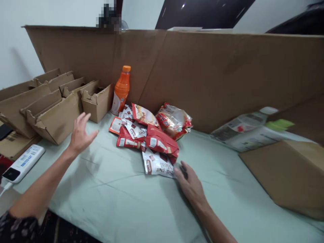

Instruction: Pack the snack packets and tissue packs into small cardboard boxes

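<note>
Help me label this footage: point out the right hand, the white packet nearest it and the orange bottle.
Right hand (191,184): head view, on the back of the hand.
White packet (157,163): head view, on its printed face.
Orange bottle (122,90): head view, on the middle of its body.

A tall cardboard panel (227,77) spans the upper frame, an orange-capped bottle (122,89) standing before it, left of centre. A white device (29,160) with a white cable (6,188) lies lower left. At right, a bright green item (279,125) shows behind a brown cardboard piece (286,179).
</note>
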### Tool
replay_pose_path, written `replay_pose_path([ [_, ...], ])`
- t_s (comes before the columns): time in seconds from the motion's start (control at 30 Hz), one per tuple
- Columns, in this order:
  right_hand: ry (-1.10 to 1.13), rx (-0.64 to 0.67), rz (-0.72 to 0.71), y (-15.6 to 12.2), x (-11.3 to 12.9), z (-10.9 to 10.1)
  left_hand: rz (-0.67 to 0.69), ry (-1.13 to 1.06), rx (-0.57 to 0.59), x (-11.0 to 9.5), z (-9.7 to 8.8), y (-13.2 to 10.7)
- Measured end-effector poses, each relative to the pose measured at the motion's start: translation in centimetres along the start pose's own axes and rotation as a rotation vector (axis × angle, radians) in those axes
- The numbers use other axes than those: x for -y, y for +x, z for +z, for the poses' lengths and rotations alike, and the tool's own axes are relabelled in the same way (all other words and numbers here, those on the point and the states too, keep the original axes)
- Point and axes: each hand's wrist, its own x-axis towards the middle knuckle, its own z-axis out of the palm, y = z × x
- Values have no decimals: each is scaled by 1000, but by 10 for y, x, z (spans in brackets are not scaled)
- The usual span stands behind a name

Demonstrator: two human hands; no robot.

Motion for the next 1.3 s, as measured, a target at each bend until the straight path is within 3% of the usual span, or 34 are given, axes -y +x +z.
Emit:
replay_pose_path([
  [0.13, -97, -14, -27, -11, -12, 8, -67, 56, -49, 14, 23, 111],
  [0.2, -136, -23, -36, -12, -15, 10, -64, 74, -24, 14, 35, 153],
  [0.3, -153, -34, -48, -10, -17, 10, -70, 101, 44, 11, 42, 187],
  [0.37, -153, -44, -53, -9, -19, 11, -64, 120, 73, 8, 35, 187],
  [0.43, -141, -55, -64, -8, -20, 12, -40, 135, 67, 3, 17, 167],
  [0.5, -120, -65, -78, -8, -20, 14, -8, 140, 37, -2, -12, 131],
  [0.6, -83, -79, -99, -7, -19, 16, 43, 120, -18, -8, -65, 57],
  [0.67, -57, -93, -108, -6, -17, 16, 88, 87, 8, -9, -98, 5],
  [0.77, -6, -123, -109, -4, -12, 16, 203, -31, 59, -15, -130, -57],
  [0.87, 68, -174, -90, -4, -5, 13, 451, -227, 276, -38, -137, -85],
  [0.97, 158, -230, -59, -13, 11, 4, 636, -285, 436, -71, -126, -91],
  [1.03, 218, -254, -60, -27, 28, -6, 647, -271, 429, -87, -116, -92],
  [1.13, 321, -221, -124, -60, 66, -20, 617, -199, 401, -93, -107, -96],
  [1.3, 490, 171, -282, -97, 123, -34, 569, -126, 302, -83, -106, -103],
])
